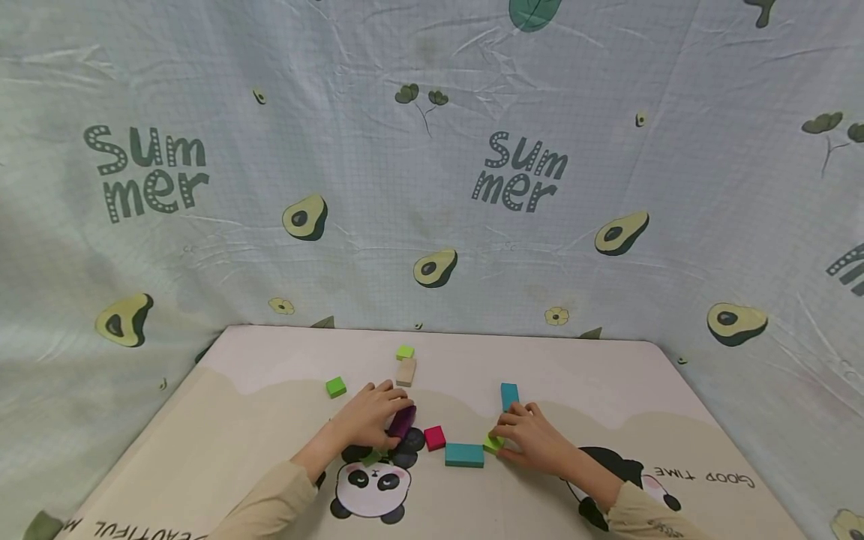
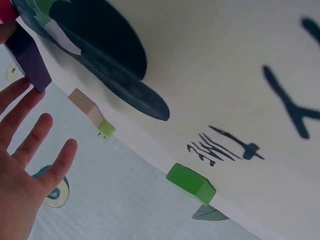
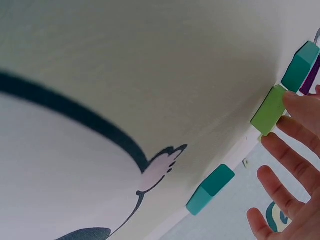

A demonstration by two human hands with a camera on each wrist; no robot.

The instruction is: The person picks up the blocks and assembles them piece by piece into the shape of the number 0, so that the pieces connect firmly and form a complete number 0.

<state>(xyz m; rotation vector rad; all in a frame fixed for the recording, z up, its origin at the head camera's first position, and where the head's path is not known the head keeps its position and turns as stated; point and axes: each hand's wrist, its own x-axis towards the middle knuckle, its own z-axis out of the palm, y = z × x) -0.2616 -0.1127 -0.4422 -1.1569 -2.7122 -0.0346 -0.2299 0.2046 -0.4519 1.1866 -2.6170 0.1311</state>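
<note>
Table point(image 1: 513, 502): pale, printed with pandas and lettering, backed along the far edge by a patterned cloth point(image 1: 364, 165).
Left hand point(image 1: 373, 416): pinching the purple block point(image 1: 403, 422) between thumb and fingertips; outer fingers spread.
Purple block's place: slightly left of the table's middle, tilted in the fingers; contact with the table impossible to tell.
Right hand point(image 1: 536, 439): pinching the light green block point(image 1: 493, 443) between thumb and nearest fingertips; outer fingers apart.
Light green block's place: slightly right of the middle, at the flat teal block's point(image 1: 464, 455) end towards the right edge; touching or just beside, hard to tell.
Red block point(image 1: 435, 437): between purple and flat teal, close by the latter's corner.
Towards the far edge: second teal block point(image 1: 509, 396) past the right hand; beige block point(image 1: 406, 373) with a small green block point(image 1: 405, 352) right behind; bright green block point(image 1: 336, 387) off towards the left edge.
Handling: probably light, stiff and hard to break; smooth faces, perhaps a little slippery.
Hold: best by two opposite long sides, near mid-length, with fingertips clear of neighbouring blocks.
</note>
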